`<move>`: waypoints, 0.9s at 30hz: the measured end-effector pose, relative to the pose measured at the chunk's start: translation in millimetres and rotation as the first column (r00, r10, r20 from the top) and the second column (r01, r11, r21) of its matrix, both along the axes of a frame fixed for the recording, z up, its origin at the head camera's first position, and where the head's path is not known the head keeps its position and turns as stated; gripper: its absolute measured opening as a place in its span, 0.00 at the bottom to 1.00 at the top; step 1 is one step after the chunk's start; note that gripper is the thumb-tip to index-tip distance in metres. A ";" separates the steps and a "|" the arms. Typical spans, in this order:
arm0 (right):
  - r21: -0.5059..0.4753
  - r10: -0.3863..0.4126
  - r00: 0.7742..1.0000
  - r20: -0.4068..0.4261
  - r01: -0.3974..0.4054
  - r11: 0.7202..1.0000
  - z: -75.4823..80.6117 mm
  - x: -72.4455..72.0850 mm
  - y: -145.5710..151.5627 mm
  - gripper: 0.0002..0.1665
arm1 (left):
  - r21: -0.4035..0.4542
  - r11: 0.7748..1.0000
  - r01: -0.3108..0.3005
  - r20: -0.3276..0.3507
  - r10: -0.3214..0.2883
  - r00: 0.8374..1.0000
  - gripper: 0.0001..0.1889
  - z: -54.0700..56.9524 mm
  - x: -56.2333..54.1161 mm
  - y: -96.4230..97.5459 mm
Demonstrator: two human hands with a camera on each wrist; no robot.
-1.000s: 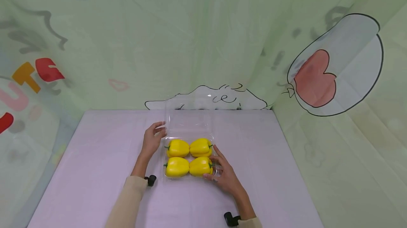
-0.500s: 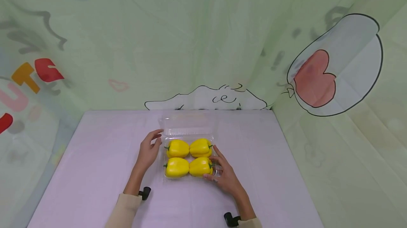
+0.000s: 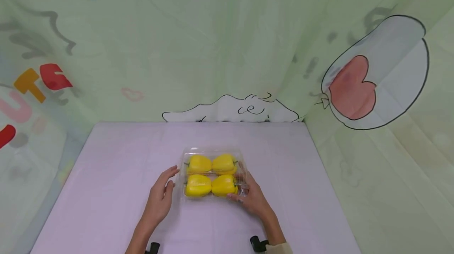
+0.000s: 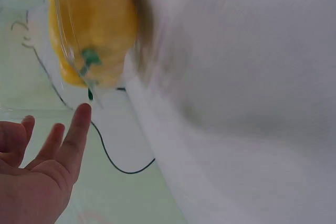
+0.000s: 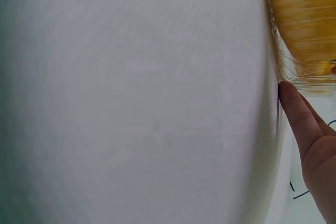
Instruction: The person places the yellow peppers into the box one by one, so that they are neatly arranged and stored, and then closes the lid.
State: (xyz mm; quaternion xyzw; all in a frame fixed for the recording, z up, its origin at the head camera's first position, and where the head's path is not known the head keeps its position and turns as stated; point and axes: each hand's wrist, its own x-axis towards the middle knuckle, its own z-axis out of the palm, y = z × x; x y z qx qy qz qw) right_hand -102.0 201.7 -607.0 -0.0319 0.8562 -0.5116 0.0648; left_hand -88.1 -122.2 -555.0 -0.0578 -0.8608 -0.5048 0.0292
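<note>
In the head view, several yellow bell peppers (image 3: 199, 186) sit in a clear plastic clamshell box (image 3: 213, 152), in two rows. Its see-through lid leans forward over them, with a ridged edge crossing the middle of the box. My right hand (image 3: 253, 197) holds the box's right end, thumb at the near corner and fingers along the side, partly seen through plastic. The right wrist view has the thumb (image 5: 298, 116) against the ridged corner. Just left of the box is my left hand (image 3: 159, 199), fingers extended and holding nothing; a fingertip points toward a pepper's green stem (image 4: 90, 56) in the left wrist view.
The box stands on a pale lilac table (image 3: 117, 175). Behind the table hangs a light green printed cloth (image 3: 142, 49), which also covers both sides. A black wrist device (image 3: 258, 244) shows at the right forearm and another (image 3: 153, 248) at the left.
The lid has swung from upright behind the peppers, dipped back, and now tilts forward over them. My left hand has drawn back toward me and left. The right hand stays in place.
</note>
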 end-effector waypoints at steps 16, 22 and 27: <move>0.056 0.022 0.995 -0.094 -0.017 0.998 -1.0 0.1 2.2 0.44 | 0.054 0.983 -0.176 0.196 0.162 0.967 0.20 -27.3 41.6 27.3; 0.066 0.012 0.996 -0.083 -0.006 0.998 -2.2 0.0 1.2 0.43 | 0.069 0.967 -0.247 0.233 0.225 0.946 0.17 -33.0 36.8 31.7; 0.062 0.001 0.997 -0.083 0.004 0.998 -2.5 -0.1 2.1 0.44 | 0.103 0.956 -0.276 0.313 0.232 0.921 0.15 -34.9 28.9 33.0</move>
